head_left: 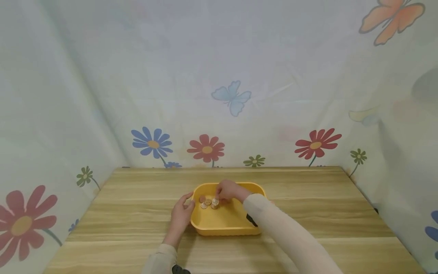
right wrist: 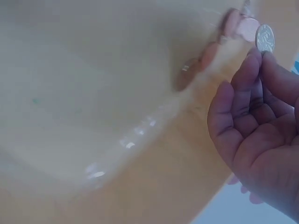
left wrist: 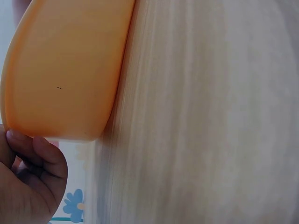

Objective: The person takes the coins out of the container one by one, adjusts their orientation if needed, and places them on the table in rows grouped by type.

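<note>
A yellow tray (head_left: 236, 227) sits mid-table with a small pile of copper and silver coins (head_left: 206, 203) in its far left corner. My left hand (head_left: 184, 210) holds the tray's left rim; in the left wrist view its curled fingers (left wrist: 35, 161) lie against the tray's outer wall (left wrist: 65, 70). My right hand (head_left: 220, 197) reaches into the tray and pinches a silver coin (right wrist: 265, 38) at its fingertips (right wrist: 250, 63), just above the copper coins (right wrist: 233, 25).
The wooden table (head_left: 308, 198) stretches to both sides of the tray. Floral cloth walls (head_left: 219, 95) close in the back and both sides. A small dark object (head_left: 251, 220) shows by my right sleeve at the tray's right edge.
</note>
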Demonstrator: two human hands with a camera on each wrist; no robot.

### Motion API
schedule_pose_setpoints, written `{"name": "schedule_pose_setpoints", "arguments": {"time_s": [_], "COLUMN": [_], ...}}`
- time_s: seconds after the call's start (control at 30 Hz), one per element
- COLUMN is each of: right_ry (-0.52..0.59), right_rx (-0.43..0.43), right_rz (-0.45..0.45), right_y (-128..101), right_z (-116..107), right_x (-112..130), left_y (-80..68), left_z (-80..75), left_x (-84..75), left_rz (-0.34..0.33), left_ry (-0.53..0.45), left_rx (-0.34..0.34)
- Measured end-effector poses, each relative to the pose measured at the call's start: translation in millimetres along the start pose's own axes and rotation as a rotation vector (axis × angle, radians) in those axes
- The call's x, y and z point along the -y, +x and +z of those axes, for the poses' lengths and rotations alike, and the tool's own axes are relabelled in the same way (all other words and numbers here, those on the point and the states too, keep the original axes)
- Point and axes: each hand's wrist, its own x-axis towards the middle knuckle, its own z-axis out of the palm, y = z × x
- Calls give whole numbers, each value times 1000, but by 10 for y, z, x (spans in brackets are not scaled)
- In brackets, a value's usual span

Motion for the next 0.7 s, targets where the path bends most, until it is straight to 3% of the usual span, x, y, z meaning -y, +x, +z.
{"name": "schedule_pose_setpoints", "arguments": {"time_s": [0.3, 0.7], "right_ry": [101, 77], "right_rx": [57, 54], "right_rz": [-8, -62], "right_y": [-121, -354], "right_z": [-222, -570], "right_x": [107, 130], "left_y": [-13, 1], "left_z": [-17, -10], "left_x": [-12, -1], "left_rz": [-14, 0], "left_ry": [-3, 4], "left_rx": [8, -4]}}
